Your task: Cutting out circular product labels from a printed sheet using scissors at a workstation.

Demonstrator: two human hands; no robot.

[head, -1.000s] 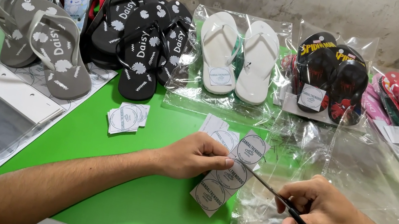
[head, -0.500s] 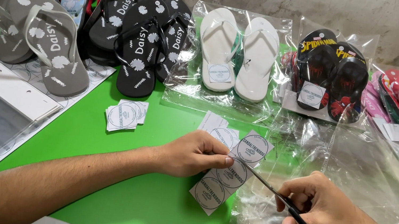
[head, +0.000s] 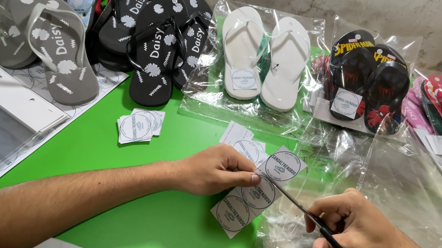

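In the middle of the frame, the left hand (head: 213,170) pinches a strip of round paper labels (head: 249,197) and presses it down on the green table (head: 155,232). The right hand (head: 356,224), in the lower right, has its fingers curled shut around a pair of scissors (head: 302,212). The thin blades point up and left and meet the strip just beside the left fingertips. That is the risky part, I think: the blades are so close to those fingers that a slip could nick them. The strip could also slide and the cut could go through a printed circle. The right hand rests on crinkly clear plastic bags (head: 401,190), which may slide under it. More cut labels (head: 138,126) sit well apart, toward the left.
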